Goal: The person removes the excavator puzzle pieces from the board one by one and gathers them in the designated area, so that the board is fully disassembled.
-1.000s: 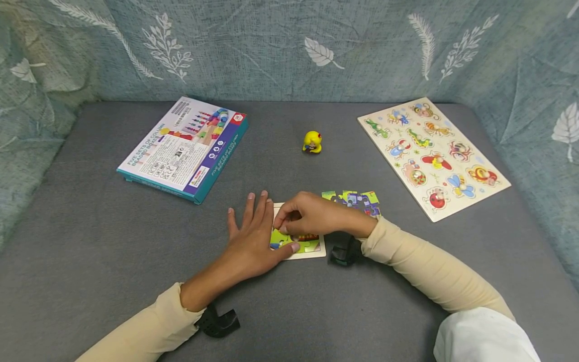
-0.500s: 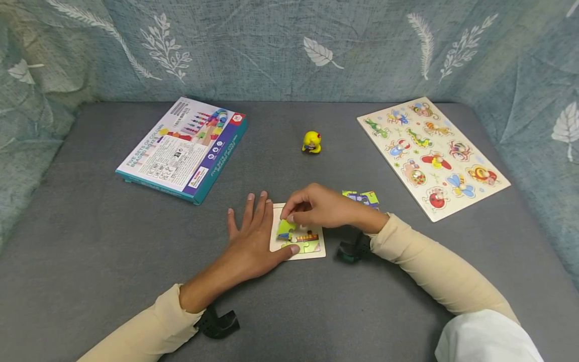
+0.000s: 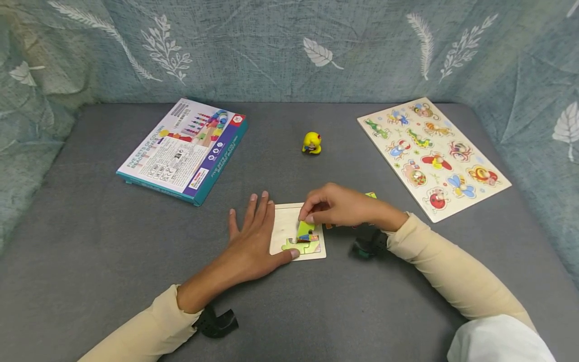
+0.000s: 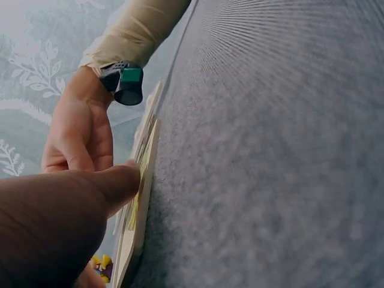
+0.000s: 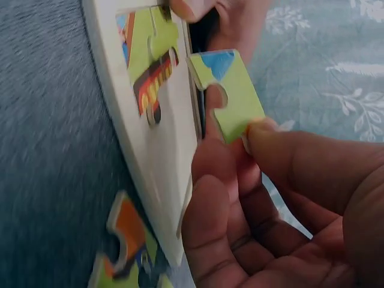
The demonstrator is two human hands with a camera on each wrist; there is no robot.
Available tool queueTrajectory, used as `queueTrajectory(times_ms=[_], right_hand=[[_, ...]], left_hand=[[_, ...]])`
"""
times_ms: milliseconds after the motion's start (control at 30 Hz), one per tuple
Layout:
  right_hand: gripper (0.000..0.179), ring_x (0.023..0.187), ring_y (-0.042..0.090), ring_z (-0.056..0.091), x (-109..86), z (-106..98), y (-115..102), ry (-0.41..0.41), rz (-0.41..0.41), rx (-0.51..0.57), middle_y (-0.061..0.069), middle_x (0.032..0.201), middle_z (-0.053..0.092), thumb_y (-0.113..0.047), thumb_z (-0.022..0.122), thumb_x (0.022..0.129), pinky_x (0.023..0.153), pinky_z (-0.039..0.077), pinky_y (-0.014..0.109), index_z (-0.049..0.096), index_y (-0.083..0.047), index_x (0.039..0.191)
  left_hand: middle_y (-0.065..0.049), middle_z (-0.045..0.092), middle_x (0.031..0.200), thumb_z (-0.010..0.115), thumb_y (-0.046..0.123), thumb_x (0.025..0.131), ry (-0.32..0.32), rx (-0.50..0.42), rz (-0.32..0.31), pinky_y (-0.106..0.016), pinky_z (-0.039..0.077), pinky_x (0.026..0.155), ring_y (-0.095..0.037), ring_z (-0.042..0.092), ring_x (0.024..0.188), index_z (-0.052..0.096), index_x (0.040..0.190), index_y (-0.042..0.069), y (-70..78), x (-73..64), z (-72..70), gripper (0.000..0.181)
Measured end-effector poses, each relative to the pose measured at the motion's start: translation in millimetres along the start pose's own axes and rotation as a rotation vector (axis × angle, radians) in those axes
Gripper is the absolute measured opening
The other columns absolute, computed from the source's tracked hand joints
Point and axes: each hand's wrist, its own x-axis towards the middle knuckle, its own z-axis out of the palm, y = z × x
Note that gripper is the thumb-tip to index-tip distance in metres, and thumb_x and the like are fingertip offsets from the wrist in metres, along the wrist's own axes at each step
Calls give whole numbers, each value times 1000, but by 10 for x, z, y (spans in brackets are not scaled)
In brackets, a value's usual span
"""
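Observation:
My right hand (image 3: 346, 205) pinches a green jigsaw piece (image 5: 243, 99) with a blue corner between thumb and fingertips. The piece is held tilted over the right half of a small wooden puzzle tray (image 3: 284, 216). Several joined green pieces (image 3: 296, 246) lie along the tray's near side, and a red-and-yellow picture part (image 5: 157, 81) shows among them in the right wrist view. My left hand (image 3: 253, 241) lies spread with straight fingers at the tray's left edge, its thumb resting on the near-left corner.
Loose puzzle pieces (image 5: 129, 234) lie right of the tray, mostly hidden under my right hand in the head view. A bead-set box (image 3: 181, 151) stands back left, a yellow-haired toy figure (image 3: 312, 143) back centre, and a wooden insect board (image 3: 434, 158) back right.
My right hand has lifted the green piece from the tray's left side and carried it to the right, baring the wood there. The left hand has stayed in place.

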Motion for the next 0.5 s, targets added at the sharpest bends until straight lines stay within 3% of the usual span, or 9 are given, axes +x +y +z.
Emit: queueTrajectory(times_ms=[267, 433, 500], right_hand=[[12, 76, 15, 58, -164, -103, 25, -51, -1, 11, 1, 90, 65, 0, 62, 94, 65, 48, 27, 73, -3, 99], [15, 67, 16, 55, -255, -165, 15, -94, 40, -13, 1, 91, 65, 1, 61, 94, 53, 46, 27, 73, -3, 102], [15, 67, 14, 55, -283, -183, 12, -109, 51, -17, 2, 92, 66, 1, 62, 93, 54, 46, 27, 73, -2, 103]], left_hand=[[-17, -6, 161, 66, 67, 79, -26, 30, 24, -65, -13, 105, -32, -15, 145, 9, 154, -2, -11, 8, -14, 116], [-17, -6, 161, 65, 68, 79, -33, 32, 26, -65, -13, 105, -33, -15, 145, 9, 154, -2, -27, 4, -12, 117], [-17, -5, 161, 66, 68, 78, -29, 31, 27, -65, -12, 105, -33, -14, 145, 9, 154, -2, -35, 1, -12, 118]])
